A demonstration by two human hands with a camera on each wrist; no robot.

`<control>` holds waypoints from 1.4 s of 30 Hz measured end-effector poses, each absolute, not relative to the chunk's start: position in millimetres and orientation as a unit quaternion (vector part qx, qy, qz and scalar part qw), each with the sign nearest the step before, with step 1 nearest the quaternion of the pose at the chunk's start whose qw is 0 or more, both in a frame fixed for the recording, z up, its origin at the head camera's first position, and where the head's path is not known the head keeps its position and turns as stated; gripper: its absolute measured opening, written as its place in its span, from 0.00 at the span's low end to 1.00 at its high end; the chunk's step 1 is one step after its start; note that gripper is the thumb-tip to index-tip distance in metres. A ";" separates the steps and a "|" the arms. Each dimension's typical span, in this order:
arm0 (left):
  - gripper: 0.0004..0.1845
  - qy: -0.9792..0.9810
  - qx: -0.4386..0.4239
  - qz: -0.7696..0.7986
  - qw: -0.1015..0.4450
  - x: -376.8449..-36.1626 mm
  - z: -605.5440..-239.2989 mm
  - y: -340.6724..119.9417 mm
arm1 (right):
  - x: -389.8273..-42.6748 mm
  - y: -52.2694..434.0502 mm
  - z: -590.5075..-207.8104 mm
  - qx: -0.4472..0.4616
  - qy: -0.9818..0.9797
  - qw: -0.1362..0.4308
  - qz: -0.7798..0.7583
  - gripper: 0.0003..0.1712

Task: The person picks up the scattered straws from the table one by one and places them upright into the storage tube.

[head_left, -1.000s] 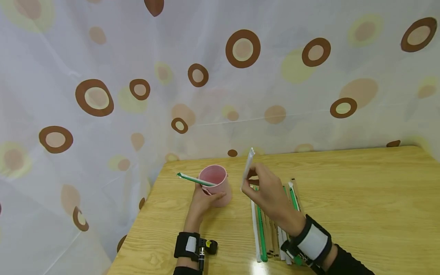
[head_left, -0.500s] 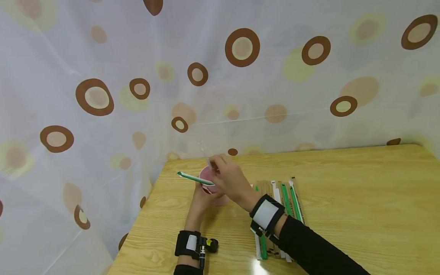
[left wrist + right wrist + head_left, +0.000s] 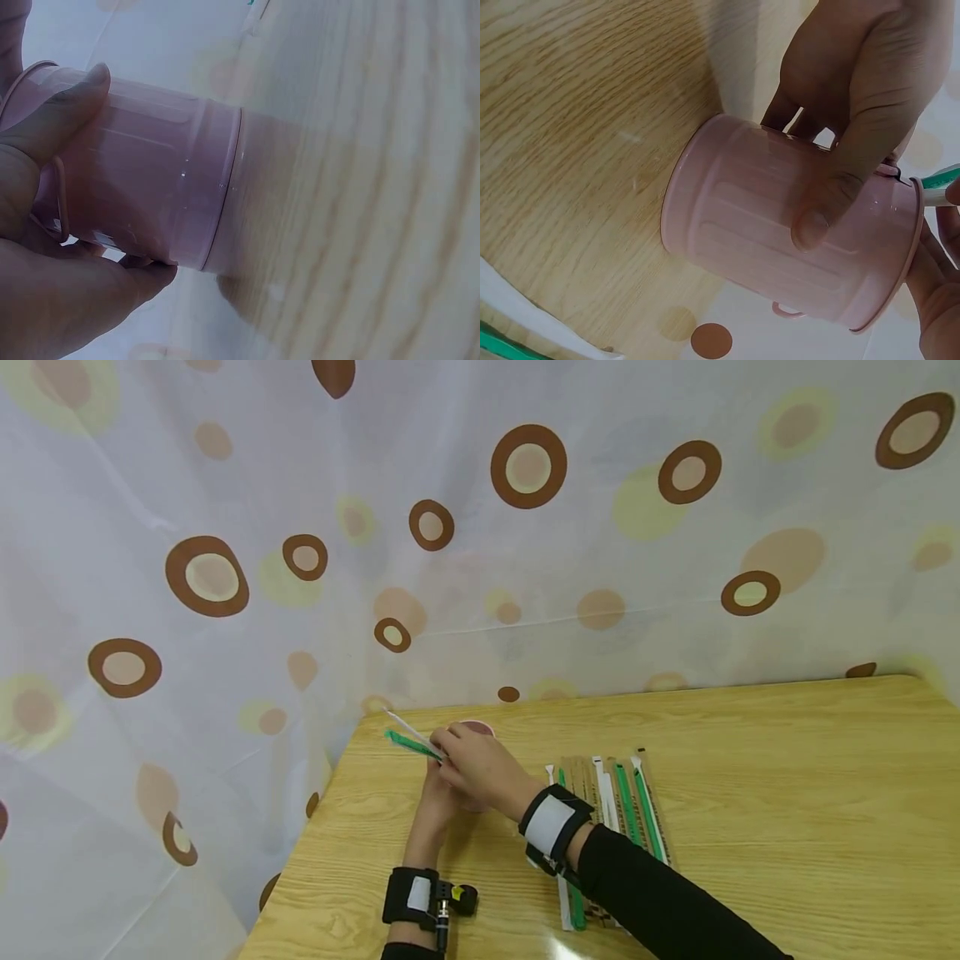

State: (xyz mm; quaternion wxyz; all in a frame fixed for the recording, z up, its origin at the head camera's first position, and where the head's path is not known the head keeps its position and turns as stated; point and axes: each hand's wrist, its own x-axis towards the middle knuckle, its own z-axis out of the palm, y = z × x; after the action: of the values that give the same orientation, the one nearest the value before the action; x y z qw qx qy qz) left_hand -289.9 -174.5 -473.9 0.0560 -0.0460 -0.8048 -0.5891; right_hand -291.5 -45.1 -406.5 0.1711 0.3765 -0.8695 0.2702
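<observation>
A small pink pail (image 3: 795, 225) with side handles stands upright on the table, mostly hidden by hands in the head view. My left hand (image 3: 437, 797) grips its wall, the thumb lying along the near side in the left wrist view. My right hand (image 3: 483, 768) is at the rim and pinches a white wrapped straw (image 3: 410, 727), tilted up to the left. Just beneath it, a green wrapped straw (image 3: 407, 742) leans out over the same side of the pail. The lower ends of both straws are hidden behind my right fingers (image 3: 936, 300).
On the wooden table (image 3: 787, 793), right of the pail, several wrapped straws (image 3: 626, 797) in white, green and brown lie side by side, partly under my right forearm. A patterned curtain (image 3: 600, 560) hangs along the back and left table edges.
My right hand has carried the white straw left from above the row to the pail's rim, and the straw now tilts left beside the green one. My left hand keeps its grip on the pail.
</observation>
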 end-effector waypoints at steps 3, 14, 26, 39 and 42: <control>0.24 -0.824 -0.062 -0.559 0.067 -292.5 -473.0 -175.2 | -291.7 -47.5 -406.1 0.369 -0.876 0.167 0.263 0.08; 0.28 -0.808 -0.049 -0.584 0.060 -292.1 -474.5 -174.7 | -290.9 -47.0 -408.2 0.347 -0.894 0.161 0.231 0.08; 0.50 -0.744 -0.047 -0.666 0.038 -289.1 -477.3 -173.4 | -282.4 -12.8 -404.1 0.281 -0.902 0.163 0.283 0.22; 0.53 -0.765 -0.027 -0.641 0.050 -287.4 -476.4 -172.8 | -262.1 52.0 -410.6 0.162 -0.910 0.157 0.347 0.14; 0.53 -0.765 -0.032 -0.642 0.048 -286.7 -475.1 -172.7 | -257.8 73.8 -416.2 0.125 -0.917 0.127 0.356 0.15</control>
State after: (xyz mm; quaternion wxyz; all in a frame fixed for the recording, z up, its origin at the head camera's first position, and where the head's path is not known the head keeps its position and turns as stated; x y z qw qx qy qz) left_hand -286.7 -172.7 -475.1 0.0484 -0.0325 -0.7646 -0.6419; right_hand -257.8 73.8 -416.2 0.1270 0.1249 -0.9174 0.3560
